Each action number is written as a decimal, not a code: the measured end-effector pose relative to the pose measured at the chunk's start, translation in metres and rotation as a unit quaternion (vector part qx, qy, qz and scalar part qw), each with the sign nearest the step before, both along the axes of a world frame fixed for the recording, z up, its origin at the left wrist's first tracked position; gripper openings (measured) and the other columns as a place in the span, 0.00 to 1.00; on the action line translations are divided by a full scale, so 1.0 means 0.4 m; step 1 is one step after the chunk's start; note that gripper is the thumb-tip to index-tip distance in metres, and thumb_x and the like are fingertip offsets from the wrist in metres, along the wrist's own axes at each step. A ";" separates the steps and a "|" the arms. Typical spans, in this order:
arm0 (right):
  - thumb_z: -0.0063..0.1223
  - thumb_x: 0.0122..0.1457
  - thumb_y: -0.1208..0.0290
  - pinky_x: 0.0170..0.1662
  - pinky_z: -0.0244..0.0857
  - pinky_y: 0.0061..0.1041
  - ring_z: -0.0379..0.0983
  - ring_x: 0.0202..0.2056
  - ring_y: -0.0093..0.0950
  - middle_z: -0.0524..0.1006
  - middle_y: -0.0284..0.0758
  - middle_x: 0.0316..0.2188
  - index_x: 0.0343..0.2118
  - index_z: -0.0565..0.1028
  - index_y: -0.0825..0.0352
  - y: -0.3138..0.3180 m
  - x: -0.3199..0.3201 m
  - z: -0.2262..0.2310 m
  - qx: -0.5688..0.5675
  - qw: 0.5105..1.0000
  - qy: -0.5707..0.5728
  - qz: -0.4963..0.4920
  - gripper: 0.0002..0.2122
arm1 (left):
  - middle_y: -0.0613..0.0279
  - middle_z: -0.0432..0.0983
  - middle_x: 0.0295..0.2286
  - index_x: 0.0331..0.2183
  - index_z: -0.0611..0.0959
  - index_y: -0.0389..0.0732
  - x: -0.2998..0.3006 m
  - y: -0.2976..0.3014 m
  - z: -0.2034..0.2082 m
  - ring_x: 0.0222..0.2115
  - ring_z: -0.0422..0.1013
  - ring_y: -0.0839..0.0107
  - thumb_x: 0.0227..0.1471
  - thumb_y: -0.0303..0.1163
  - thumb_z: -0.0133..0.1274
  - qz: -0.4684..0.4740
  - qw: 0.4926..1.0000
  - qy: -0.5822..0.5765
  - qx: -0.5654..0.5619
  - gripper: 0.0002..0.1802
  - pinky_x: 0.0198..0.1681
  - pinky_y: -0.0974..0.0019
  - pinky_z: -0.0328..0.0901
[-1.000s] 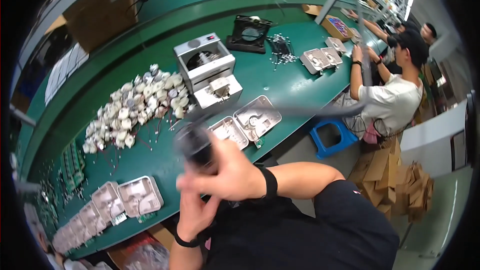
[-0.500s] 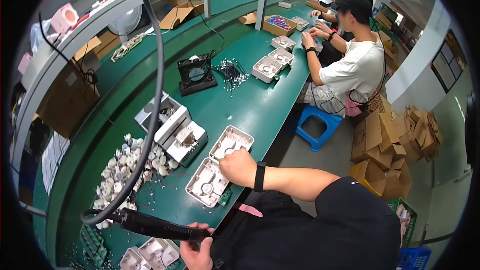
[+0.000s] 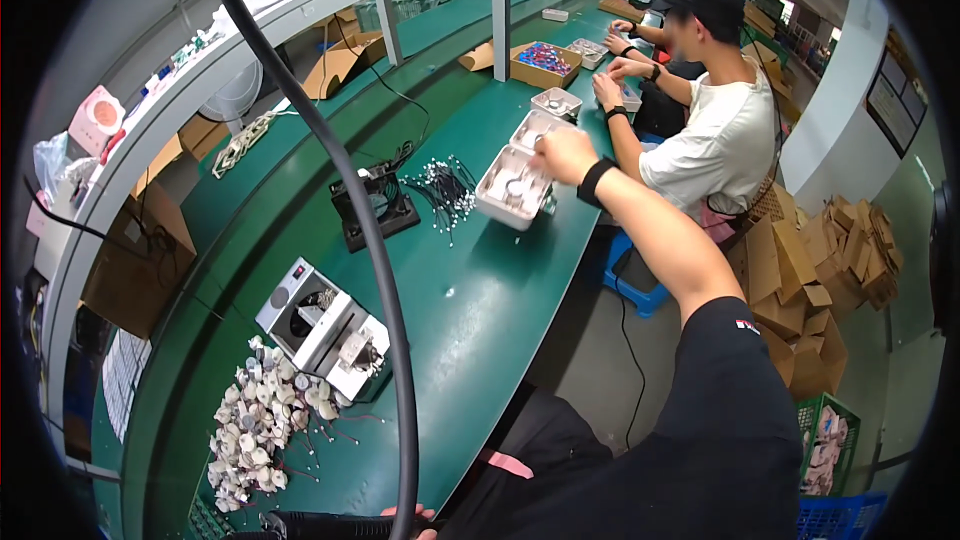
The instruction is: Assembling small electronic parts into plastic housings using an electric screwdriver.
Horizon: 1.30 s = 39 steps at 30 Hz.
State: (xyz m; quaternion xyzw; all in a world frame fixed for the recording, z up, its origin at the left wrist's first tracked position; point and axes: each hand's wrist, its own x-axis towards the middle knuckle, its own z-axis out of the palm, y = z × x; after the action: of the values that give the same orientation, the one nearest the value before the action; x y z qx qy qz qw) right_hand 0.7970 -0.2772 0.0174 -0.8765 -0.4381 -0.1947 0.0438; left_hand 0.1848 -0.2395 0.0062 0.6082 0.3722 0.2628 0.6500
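My right hand (image 3: 567,157), slightly blurred, is closed on the right edge of an open white plastic casing (image 3: 498,198) well up the bench. The casing has two hinged-looking halves with a round part inside, and a dark shadow falls below it. Another white casing (image 3: 556,100) is just beyond. At the bottom edge, my left hand (image 3: 422,515) shows only a few fingers around a black, cylindrical electric screwdriver (image 3: 315,524); a thick grey cable hides part of this hand.
Left of the casing lie cable ends (image 3: 445,192) and a black fan device (image 3: 375,202). Nearer are a grey machine (image 3: 325,325) and a heap of white motor-like parts (image 3: 262,425). A thick cable (image 3: 375,240) hangs across the view. A co-worker (image 3: 725,130) sits at the right.
My right hand has swung far up the bench, and the casing in front of me has left its spot. The view has turned; my left hand and screwdriver now sit at the lower edge.
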 end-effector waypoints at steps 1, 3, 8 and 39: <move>0.59 0.50 0.57 0.33 0.70 0.40 0.77 0.29 0.40 0.78 0.40 0.21 0.23 0.81 0.61 -0.001 0.061 -0.004 0.004 1.000 -0.001 0.002 0.11 | 0.55 0.75 0.42 0.49 0.73 0.31 0.018 -0.001 0.009 0.43 0.71 0.67 0.51 0.14 0.52 0.002 1.000 -0.001 0.004 0.22 0.50 0.65 0.64; 0.60 0.49 0.57 0.36 0.71 0.39 0.78 0.31 0.39 0.79 0.40 0.23 0.24 0.82 0.61 0.015 0.158 -0.021 0.001 0.999 0.006 -0.042 0.12 | 0.55 0.76 0.42 0.49 0.73 0.31 0.056 -0.005 0.044 0.42 0.72 0.67 0.52 0.15 0.52 0.035 0.998 0.044 -0.015 0.21 0.50 0.66 0.64; 0.60 0.49 0.56 0.38 0.71 0.38 0.78 0.33 0.38 0.80 0.40 0.25 0.26 0.82 0.60 0.036 0.284 -0.081 -0.017 0.998 -0.015 -0.065 0.12 | 0.56 0.76 0.41 0.49 0.74 0.31 0.097 -0.017 0.064 0.42 0.72 0.69 0.53 0.17 0.52 0.069 0.993 0.076 -0.054 0.20 0.49 0.69 0.64; 0.55 0.57 0.73 0.24 0.62 0.23 0.63 0.18 0.22 0.67 0.32 0.21 0.42 0.62 0.66 0.069 -0.971 -0.003 0.306 0.496 0.737 0.343 0.15 | 0.50 0.78 0.34 0.41 0.80 0.38 -0.364 0.169 -0.110 0.35 0.74 0.51 0.47 0.36 0.59 0.321 0.705 0.488 0.402 0.18 0.40 0.52 0.67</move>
State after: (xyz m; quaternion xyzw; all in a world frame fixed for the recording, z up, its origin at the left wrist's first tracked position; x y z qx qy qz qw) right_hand 0.4088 -0.2495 0.0163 -0.4151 -0.4260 0.4301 0.6791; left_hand 0.0394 -0.1718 -0.0378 0.6989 0.6691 0.2472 -0.0523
